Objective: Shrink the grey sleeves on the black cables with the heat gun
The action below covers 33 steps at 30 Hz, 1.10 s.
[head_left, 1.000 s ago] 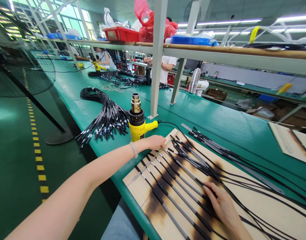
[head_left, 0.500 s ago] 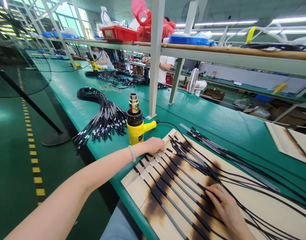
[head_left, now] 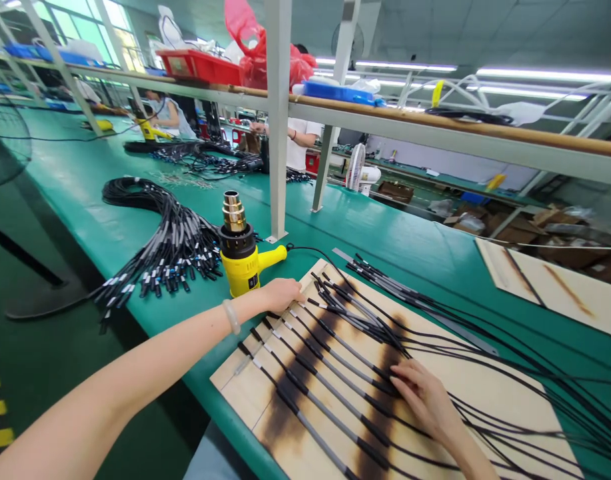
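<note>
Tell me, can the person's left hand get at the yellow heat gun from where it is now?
Probably yes. The left hand rests at the edge of the scorched wooden board, just beside the yellow heat gun. Nothing appears to stand between them on the green bench.

scorched matt wood board (head_left: 490, 393), glossy black plastic cables (head_left: 370, 322)
</note>
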Each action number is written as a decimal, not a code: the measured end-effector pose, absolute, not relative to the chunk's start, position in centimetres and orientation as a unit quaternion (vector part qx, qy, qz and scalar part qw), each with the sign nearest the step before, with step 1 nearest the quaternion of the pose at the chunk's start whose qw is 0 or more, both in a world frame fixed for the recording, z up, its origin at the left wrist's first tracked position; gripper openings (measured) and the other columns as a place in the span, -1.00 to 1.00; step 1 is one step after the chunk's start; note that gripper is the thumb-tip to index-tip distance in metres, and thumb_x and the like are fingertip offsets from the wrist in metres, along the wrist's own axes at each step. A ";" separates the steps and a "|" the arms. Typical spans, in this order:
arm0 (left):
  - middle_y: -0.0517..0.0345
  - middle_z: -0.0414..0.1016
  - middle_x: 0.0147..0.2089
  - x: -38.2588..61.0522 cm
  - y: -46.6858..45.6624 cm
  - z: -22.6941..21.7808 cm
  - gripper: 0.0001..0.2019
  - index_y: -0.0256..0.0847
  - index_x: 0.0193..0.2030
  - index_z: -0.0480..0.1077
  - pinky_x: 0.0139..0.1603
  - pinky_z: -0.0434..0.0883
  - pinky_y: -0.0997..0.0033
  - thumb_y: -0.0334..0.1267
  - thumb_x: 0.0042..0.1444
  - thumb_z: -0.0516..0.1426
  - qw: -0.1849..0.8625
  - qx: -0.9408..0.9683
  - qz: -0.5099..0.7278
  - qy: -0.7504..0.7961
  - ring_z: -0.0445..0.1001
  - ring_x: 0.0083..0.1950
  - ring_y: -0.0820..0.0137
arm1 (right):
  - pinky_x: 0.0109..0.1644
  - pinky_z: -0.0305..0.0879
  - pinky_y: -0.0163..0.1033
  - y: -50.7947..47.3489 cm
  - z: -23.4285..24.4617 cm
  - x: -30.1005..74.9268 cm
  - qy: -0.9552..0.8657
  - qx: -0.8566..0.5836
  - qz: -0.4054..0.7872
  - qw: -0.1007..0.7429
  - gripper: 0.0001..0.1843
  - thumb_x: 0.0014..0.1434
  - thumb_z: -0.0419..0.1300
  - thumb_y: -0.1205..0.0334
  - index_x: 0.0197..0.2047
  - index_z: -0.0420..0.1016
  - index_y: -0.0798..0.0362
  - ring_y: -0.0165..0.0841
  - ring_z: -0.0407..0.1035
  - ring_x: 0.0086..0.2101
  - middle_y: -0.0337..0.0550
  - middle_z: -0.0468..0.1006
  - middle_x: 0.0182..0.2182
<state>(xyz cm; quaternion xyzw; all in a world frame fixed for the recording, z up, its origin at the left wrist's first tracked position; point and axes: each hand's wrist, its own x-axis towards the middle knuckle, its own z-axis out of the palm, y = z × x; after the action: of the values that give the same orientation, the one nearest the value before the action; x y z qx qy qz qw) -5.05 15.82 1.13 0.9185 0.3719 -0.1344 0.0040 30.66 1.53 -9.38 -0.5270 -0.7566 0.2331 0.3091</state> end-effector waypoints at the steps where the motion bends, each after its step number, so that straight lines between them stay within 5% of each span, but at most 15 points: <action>1: 0.05 0.44 -0.25 -4.7 15.8 1.5 -0.62 -0.06 -0.07 0.49 -0.41 0.20 0.47 -0.53 0.04 0.07 0.003 0.915 -0.131 0.382 0.42 -0.22 0.30 | -0.34 0.39 -0.28 1.8 -9.3 30.9 -0.747 -0.537 0.224 0.323 -0.71 0.23 0.05 0.07 -0.23 0.51 0.05 -0.35 0.42 -0.38 -0.07 0.49 -0.33; 9: 0.04 0.46 -0.26 1.1 15.5 -0.1 -0.91 -0.25 -0.33 0.48 -0.37 0.30 0.47 -0.32 0.11 0.14 0.001 0.922 -0.065 0.382 0.47 -0.25 0.30 | -0.33 0.37 -0.16 5.5 -10.9 30.9 -0.719 -0.608 0.070 0.331 -0.72 0.17 0.02 0.08 -0.31 0.44 0.08 -0.28 0.37 -0.42 -0.06 0.43 -0.40; 17: -0.01 0.45 -0.31 3.5 19.0 -2.5 -0.79 -0.33 -0.39 0.46 -0.27 0.31 0.41 -0.51 0.15 0.01 -0.012 0.930 -0.046 0.365 0.44 -0.24 0.30 | -0.23 0.34 -0.06 7.4 -10.9 30.7 -0.720 -0.612 0.058 0.322 -0.83 0.12 -0.06 0.25 -0.42 0.31 0.02 -0.21 0.35 -0.38 -0.05 0.39 -0.44; 23: 0.03 0.44 -0.34 4.2 19.6 -2.9 -0.75 -0.30 -0.45 0.44 -0.28 0.29 0.41 -0.52 0.14 0.00 -0.004 0.922 -0.018 0.387 0.40 -0.28 0.34 | -0.34 0.36 -0.09 7.2 -10.7 29.4 -0.705 -0.621 0.087 0.330 -0.76 0.08 0.00 0.15 -0.30 0.40 0.09 -0.20 0.40 -0.44 -0.03 0.48 -0.44; 28: 0.03 0.44 -0.21 3.5 19.7 -2.4 -0.86 -0.23 -0.26 0.47 -0.23 0.34 0.41 -0.40 0.09 0.08 0.014 0.911 0.022 0.412 0.41 -0.15 0.29 | -0.33 0.40 -0.20 6.8 -9.3 29.4 -0.677 -0.622 0.137 0.368 -0.59 0.18 -0.06 0.01 -0.29 0.48 0.12 -0.25 0.47 -0.42 -0.04 0.56 -0.46; 33: 0.09 0.45 -0.06 2.9 20.4 -2.5 -0.77 -0.17 -0.11 0.45 0.01 0.30 0.36 -0.43 0.12 0.07 0.045 0.916 0.109 0.384 0.36 -0.01 0.32 | -0.42 0.37 -0.34 5.2 -8.0 30.2 -0.607 -0.597 0.278 0.445 -0.57 0.08 0.12 -0.11 -0.30 0.52 0.11 -0.33 0.43 -0.48 -0.15 0.53 -0.53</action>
<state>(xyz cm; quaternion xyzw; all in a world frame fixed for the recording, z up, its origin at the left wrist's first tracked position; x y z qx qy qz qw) 2.88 20.43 -2.53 0.9159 0.3838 0.1087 0.0447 30.16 5.16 -8.03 -0.5967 -0.6070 0.2785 0.4449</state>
